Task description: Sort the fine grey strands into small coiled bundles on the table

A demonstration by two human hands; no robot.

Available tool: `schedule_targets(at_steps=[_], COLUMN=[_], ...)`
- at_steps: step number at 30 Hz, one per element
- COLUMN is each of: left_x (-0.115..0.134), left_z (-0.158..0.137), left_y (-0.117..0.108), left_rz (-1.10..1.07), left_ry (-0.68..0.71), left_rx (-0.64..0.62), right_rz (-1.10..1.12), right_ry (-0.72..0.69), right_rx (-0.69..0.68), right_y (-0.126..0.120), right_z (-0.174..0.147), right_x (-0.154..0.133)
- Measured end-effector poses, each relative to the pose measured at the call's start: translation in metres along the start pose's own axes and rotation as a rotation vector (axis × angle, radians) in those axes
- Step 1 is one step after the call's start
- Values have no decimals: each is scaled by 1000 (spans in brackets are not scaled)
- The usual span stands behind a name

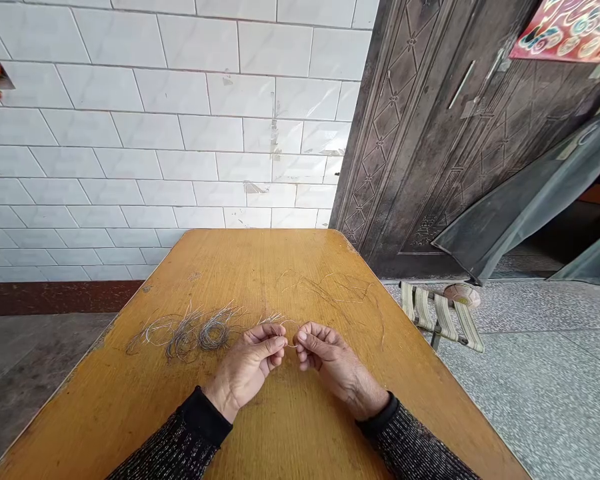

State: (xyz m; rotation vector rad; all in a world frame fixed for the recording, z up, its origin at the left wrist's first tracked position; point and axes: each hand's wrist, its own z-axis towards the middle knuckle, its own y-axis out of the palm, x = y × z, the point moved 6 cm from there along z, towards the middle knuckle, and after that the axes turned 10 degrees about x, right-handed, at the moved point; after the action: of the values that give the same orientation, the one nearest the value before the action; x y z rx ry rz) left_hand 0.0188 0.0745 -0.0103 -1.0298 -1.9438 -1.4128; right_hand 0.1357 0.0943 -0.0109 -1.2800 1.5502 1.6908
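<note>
Over the middle of the wooden table, my left hand and my right hand face each other a short gap apart. Each pinches part of a thin wire loop between thumb and forefinger. The loop's lower part and ends are mostly covered by my fingers. To the left of my left hand lie several coiled wire bundles, among them a dark grey coil and a looser brownish coil. Light wire tips show just behind my left hand.
Loose thin wires lie spread on the table's far right part. White tiled wall stands behind the table. Right of it are a dark carved door, a grey curtain and a striped folding stool on the floor.
</note>
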Motion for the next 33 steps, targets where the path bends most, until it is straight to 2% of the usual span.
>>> schedule_targets(at_steps=[6,8,10,12,15,18,20,22,25,33], left_x=[-1,1,4,9,13,12,12,11,10,3], left_z=[1,1,1,1,-1,-6,-9,-11,-12,-5], left_y=[0,-1,-2,-3,-3,3,9,13,13,3], left_rz=[-58,-26,46,149,337,549,648,699,707,525], left_ry=[-7,4,46,108,191,242,263,270,241,172], left_rx=[35,28,17,13,24,-12,-49,-69,-68,-55], right_rz=[-46,-111,-244,-459,-820,-1131,-1321,-1469,-1578,-1549], right_ry=[-6,-20,-98,-291,-762,-1167,-1310,-1375,-1398,-1387], right_rx=[-8,-3,30,118,203,112,38,-8,5,89], right_y=[1,0,-2,-6,1,19,25,26,23,20], right_z=[0,0,0,-2,-17,-35,-39,-39,-36,-35], right_x=[1,1,-2,-14,-40,-51,-49,-46,-45,-53])
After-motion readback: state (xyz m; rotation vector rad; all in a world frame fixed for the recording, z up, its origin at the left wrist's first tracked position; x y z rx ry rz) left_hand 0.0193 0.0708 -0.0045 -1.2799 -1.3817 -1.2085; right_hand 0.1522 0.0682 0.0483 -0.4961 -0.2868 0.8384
